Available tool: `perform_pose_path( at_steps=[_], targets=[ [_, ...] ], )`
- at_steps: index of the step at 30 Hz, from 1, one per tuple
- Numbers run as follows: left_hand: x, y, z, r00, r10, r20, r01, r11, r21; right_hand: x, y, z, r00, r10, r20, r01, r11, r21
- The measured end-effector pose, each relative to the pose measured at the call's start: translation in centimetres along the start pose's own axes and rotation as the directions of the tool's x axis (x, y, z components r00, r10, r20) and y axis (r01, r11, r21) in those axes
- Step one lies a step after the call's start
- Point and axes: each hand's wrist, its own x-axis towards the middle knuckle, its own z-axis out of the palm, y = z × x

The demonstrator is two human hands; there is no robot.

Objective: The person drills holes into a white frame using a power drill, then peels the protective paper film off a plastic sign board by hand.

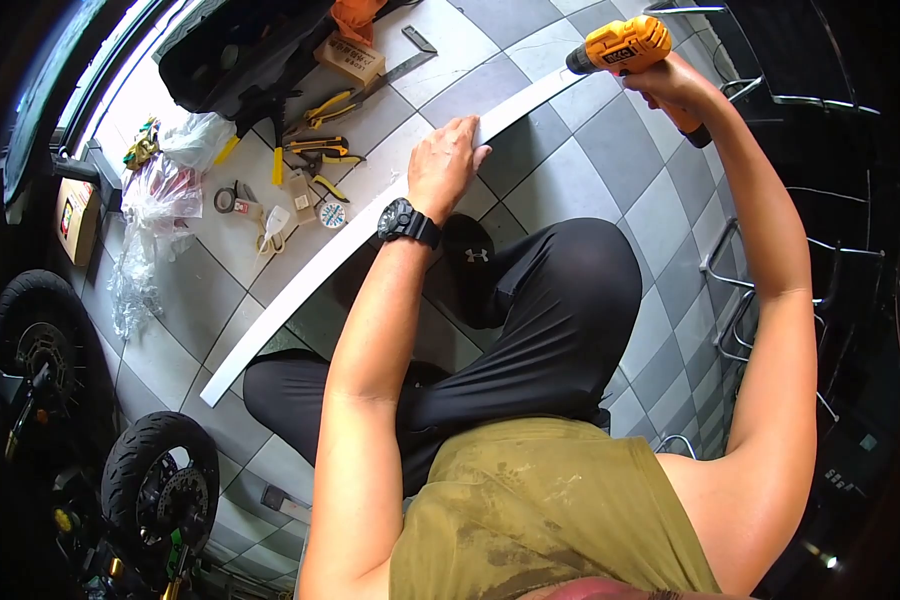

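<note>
The right hand (665, 85) grips an orange cordless drill (625, 43), its chuck at one end of a long white strip (295, 305); the left hand (442, 168) rests midway along it. Yellow-handled pliers (330, 109) lie on the tiled floor (620, 150).

Bright light is entering from upper left, washing the floor (215, 300) nearly white there. Shadow is darkening areas beside the white strip (300, 294). Wide-angle distortion is bowing tile lines outward; corners are falling to black. The centre is showing sharply.
</note>
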Motion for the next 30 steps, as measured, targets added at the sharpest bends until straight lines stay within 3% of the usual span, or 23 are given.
perform_pose_path(
  at_steps=[30],
  targets=[
    [0.13,-0.11,-0.22,0.999,-0.015,0.036,0.015,1.000,-0.009,0.19,0.02,-0.02,1.000,0.016,0.008,-0.017,1.000,0.006]
  ],
)
